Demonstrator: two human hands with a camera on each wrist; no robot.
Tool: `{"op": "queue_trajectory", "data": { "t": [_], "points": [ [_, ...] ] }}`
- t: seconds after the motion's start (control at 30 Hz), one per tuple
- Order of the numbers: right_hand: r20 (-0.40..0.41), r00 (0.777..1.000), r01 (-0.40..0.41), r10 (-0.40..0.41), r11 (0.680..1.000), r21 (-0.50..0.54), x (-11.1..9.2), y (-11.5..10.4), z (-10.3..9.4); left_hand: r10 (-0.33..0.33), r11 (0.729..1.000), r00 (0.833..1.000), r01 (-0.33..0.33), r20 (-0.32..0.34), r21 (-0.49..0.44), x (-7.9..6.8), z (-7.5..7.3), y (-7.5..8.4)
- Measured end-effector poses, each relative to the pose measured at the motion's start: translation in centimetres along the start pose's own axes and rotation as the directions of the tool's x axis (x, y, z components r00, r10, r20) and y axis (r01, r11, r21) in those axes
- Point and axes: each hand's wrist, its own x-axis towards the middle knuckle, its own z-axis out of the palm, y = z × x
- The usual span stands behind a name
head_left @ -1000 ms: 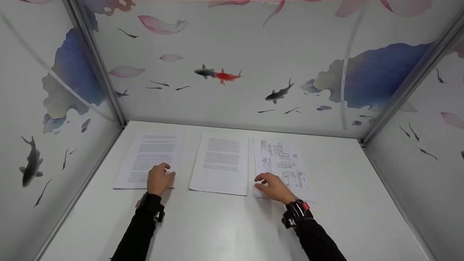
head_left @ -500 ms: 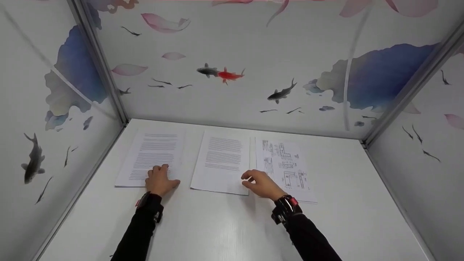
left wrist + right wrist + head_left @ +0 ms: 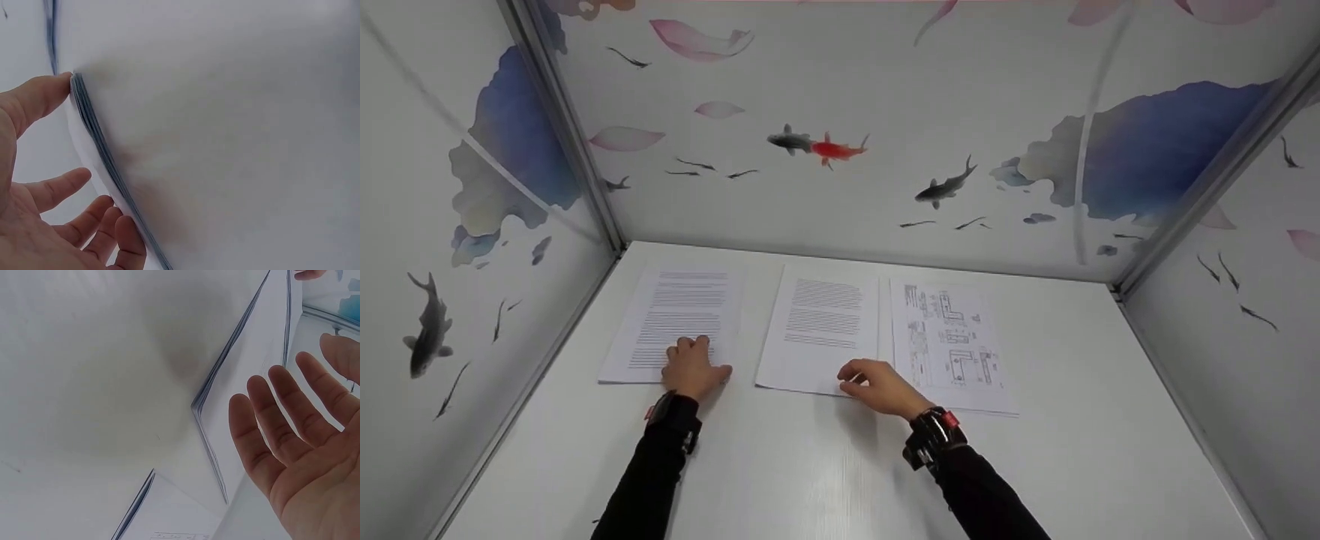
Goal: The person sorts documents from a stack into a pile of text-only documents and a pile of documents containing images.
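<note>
Three paper stacks lie in a row. My left hand [image 3: 690, 369] is at the front right corner of the left printed stack [image 3: 682, 300]. In the left wrist view its thumb [image 3: 48, 95] touches the corner of the layered edge [image 3: 107, 152], and its bent fingers [image 3: 129, 239] lie along that edge, not round it. My right hand [image 3: 881, 388] is over the front right corner of the middle printed stack [image 3: 821, 315], holding nothing. Its fingers [image 3: 287, 405] are spread and slightly bent in the right wrist view. The right stack [image 3: 949, 337] carries technical drawings.
The stacks lie on a glossy white table [image 3: 780, 465]. A patterned back wall [image 3: 840, 202] with painted fish and petals closes off the far side. Side panels [image 3: 420, 225] and metal corner posts [image 3: 562, 127] bound the left and right.
My right hand has moved left, from the drawing stack to the middle stack's front corner. The left hand's thumb has spread outward, and its fingers have settled at the left stack's edge.
</note>
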Motion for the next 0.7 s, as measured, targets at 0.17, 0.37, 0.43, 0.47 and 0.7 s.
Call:
{"op": "queue_trajectory", "data": {
  "t": [0.17, 0.37, 0.43, 0.47, 0.7],
  "points": [
    [-0.001, 1.000, -0.003, 0.003, 1.000, -0.005, -0.2, 0.2, 0.3, -0.026, 0.999, 1.000, 0.026, -0.012, 0.046, 0.3, 0.5, 0.4],
    [0.013, 1.000, -0.010, 0.010, 1.000, 0.002, -0.1, 0.1, 0.5, -0.048, 0.998, 0.999, 0.046, 0.025, 0.047, 0.6, 0.2, 0.5],
    [0.016, 1.000, -0.013, 0.013, 1.000, 0.009, -0.2, 0.0, 0.5, -0.049, 0.998, 0.998, 0.047, 0.039, 0.028, 0.7, -0.2, 0.6],
    [0.017, 1.000, -0.016, 0.016, 1.000, 0.011, -0.2, 0.0, 0.5, -0.047, 0.999, 0.998, 0.046, 0.045, 0.019, 0.7, -0.4, 0.6],
    [0.029, 1.000, -0.001, 0.001, 1.000, 0.002, -0.2, 0.0, 0.4, 0.032, 0.999, 0.998, -0.032, 0.047, -0.018, 0.8, -1.6, 1.1]
  ]
}}
